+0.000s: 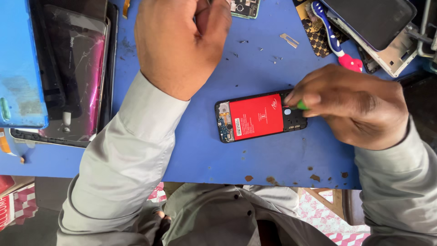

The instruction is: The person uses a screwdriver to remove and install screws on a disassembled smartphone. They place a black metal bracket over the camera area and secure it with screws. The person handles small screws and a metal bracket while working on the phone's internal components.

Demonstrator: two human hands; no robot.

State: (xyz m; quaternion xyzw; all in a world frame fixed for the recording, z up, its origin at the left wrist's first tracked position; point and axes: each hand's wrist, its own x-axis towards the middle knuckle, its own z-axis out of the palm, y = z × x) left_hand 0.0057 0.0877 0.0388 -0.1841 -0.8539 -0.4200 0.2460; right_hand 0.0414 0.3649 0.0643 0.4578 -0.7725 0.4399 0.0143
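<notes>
Head view, looking down on a blue tabletop (264, 155) scuffed and dotted with tiny loose screws and brown flecks. Item one: a small phone with its back cover off (261, 116), lying flat at centre, screen down, its red battery filling the middle and bare circuitry showing at the left end; flat placement keeps the open side up for access. Item two: right hand (353, 107), fingers pinched shut around a slim green-tipped tool (302, 105), the tip meeting the phone's right end near the camera area; the low, braced grip looks suited to fine work on a small part. Item three: left hand (180, 43), raised above the tabletop well apart from the phone, fingers curled inward as a loose fist; whether they hold anything small cannot be told from this angle. Both forearms wear grey sleeves. Surrounding stock: a cracked phone with a dark pink-sheened back (75, 75) at left, partly under a blue panel (20, 64); a toothbrush with blue handle and pink end (337, 43) at upper right, probably kept for brushing dust; beside it a dark panel resting on a bare metal phone frame (400, 52); a small metal strip (289, 40) lying loose near the top edge.
</notes>
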